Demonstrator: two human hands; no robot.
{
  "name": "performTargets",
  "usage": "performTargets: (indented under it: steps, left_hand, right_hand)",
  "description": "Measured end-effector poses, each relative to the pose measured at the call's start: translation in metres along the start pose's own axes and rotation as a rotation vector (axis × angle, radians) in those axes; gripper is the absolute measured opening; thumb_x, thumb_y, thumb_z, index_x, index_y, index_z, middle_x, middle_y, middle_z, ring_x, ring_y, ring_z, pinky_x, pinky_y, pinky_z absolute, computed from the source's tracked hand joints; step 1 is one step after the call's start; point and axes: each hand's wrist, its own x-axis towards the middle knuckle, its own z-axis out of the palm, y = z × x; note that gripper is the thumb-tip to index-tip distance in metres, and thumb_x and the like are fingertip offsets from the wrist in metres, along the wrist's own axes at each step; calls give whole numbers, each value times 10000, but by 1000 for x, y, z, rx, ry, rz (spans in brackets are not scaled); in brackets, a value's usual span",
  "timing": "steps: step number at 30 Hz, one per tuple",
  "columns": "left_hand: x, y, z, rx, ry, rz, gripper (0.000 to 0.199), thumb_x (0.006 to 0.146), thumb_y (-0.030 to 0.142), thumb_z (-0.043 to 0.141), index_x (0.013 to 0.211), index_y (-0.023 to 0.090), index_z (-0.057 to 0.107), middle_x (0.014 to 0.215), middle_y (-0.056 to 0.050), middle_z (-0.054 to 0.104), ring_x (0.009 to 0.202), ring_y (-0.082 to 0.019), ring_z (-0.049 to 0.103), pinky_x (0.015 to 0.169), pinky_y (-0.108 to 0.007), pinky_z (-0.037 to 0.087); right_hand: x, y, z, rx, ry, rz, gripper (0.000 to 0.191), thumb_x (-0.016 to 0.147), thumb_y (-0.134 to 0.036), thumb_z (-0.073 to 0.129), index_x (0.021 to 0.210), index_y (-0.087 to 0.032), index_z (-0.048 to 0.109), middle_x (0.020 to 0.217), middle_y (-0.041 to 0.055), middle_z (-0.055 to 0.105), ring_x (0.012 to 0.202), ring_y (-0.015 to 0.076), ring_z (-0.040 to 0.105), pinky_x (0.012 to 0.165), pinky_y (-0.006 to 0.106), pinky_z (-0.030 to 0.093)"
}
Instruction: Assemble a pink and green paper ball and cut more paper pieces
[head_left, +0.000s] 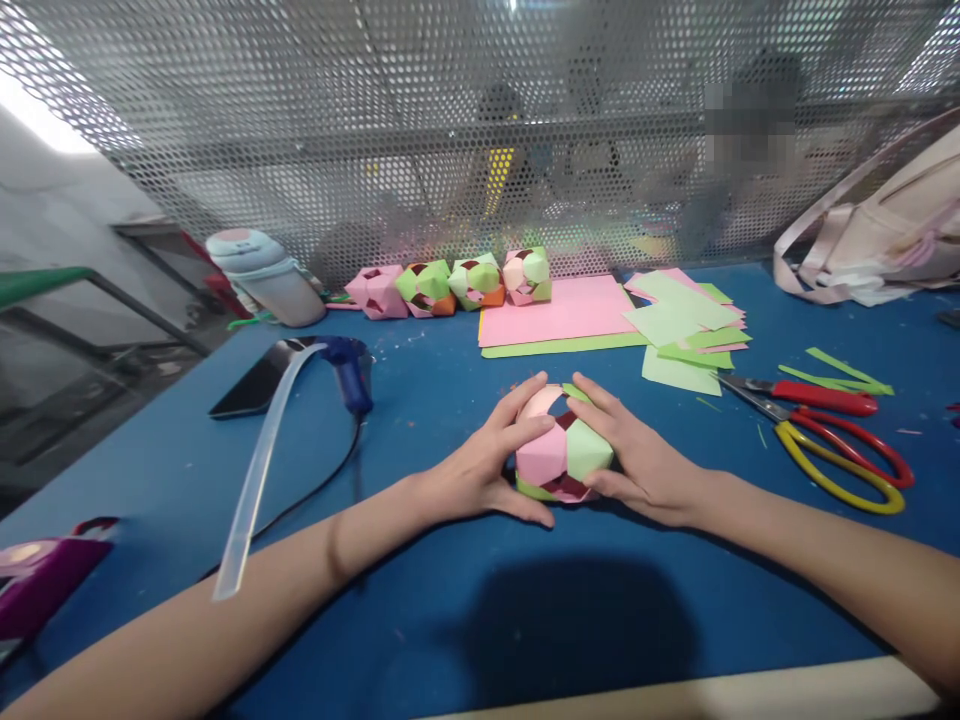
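Between my two hands, on the blue table, sits a paper ball point(543, 455) folded from pink, pale green and bright green pieces, with openings between its panels. My left hand point(501, 455) is curved around its left side, thumb low near the table and fingers over the top. From the right, my right hand point(637, 450) cups it, its fingertips on the top and its thumb at the lower front. The ball's underside and back are hidden.
Behind stand several similar paper balls point(426, 290), beside pink sheets point(555, 310) and loose green paper pieces point(690, 320). Scissors point(840, 455) and a red-handled cutter point(825, 397) lie right. A blue glue gun point(349, 372) with a clear stick, a phone point(259, 385) and a tumbler point(262, 280) are left.
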Motion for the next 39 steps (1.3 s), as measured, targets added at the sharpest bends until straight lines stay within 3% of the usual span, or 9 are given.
performTargets:
  steps: [5,8,12,16,20,29,32,35,39]
  left_hand:
    - [3,1,1,-38,48,-58,1119,598,435,873,1507,341,226,1602,-170,144,1473,-385,201,1156,-632,259]
    - [3,1,-2,-72,45,-126,1187,564,477,875,1519,343,183,1618,-169,80,1490,-399,123,1160,-646,226]
    - [2,-5,-9,-58,-54,-39,1297,520,536,873,1535,389,79,1635,-106,-96,1495,-419,14,1170,-655,179]
    - [0,-9,-11,4,-98,42,1210,628,434,860,1527,438,51,1634,-43,-148,1502,-388,-6,1179,-619,220]
    - [0,-7,-9,57,-148,85,1086,710,354,823,1525,439,110,1641,-40,-97,1505,-366,62,1191,-592,227]
    - [-1,-10,-9,-7,-115,30,1087,673,350,852,1517,435,171,1642,-78,5,1489,-394,140,1180,-629,196]
    - [2,-6,-7,-162,-27,-107,1082,628,347,881,1496,432,240,1636,-82,89,1491,-390,132,1175,-619,214]
    - [8,2,-2,-511,65,-394,1001,670,369,853,1484,400,270,1625,-94,155,1468,-378,232,1146,-573,323]
    - [18,16,6,-770,182,-639,835,759,448,771,1456,320,329,1567,-121,318,1419,-359,347,1130,-539,364]
  right_hand:
    - [3,-1,-1,25,41,59,768,945,-550,480,1558,-309,87,1639,108,97,1505,274,116,1185,540,237]
    - [2,3,-1,27,103,15,1026,797,-609,669,1558,-316,46,1644,105,46,1502,310,105,1181,556,237]
    - [-1,15,-6,-28,72,-152,1236,674,-613,777,1555,-336,-46,1647,61,-57,1502,342,44,1187,578,204]
    - [-2,25,-11,-80,7,-240,1214,704,-583,771,1546,-370,-77,1645,18,-85,1502,341,34,1191,577,203]
    - [-2,29,-11,-60,-28,-251,1164,755,-515,762,1546,-366,-79,1650,35,-16,1503,314,87,1189,544,252]
    - [1,21,-10,22,-18,-151,1156,743,-486,782,1552,-361,-33,1649,56,40,1500,290,128,1199,509,239]
    - [4,16,-11,98,13,59,1227,673,-514,825,1556,-347,-10,1637,86,126,1486,314,184,1190,525,249]
    - [7,11,-14,277,83,260,1268,611,-507,867,1559,-330,44,1621,92,189,1473,332,223,1180,533,265]
    - [11,6,-15,603,124,378,1241,642,-497,852,1560,-321,36,1623,94,182,1461,330,260,1158,525,313]
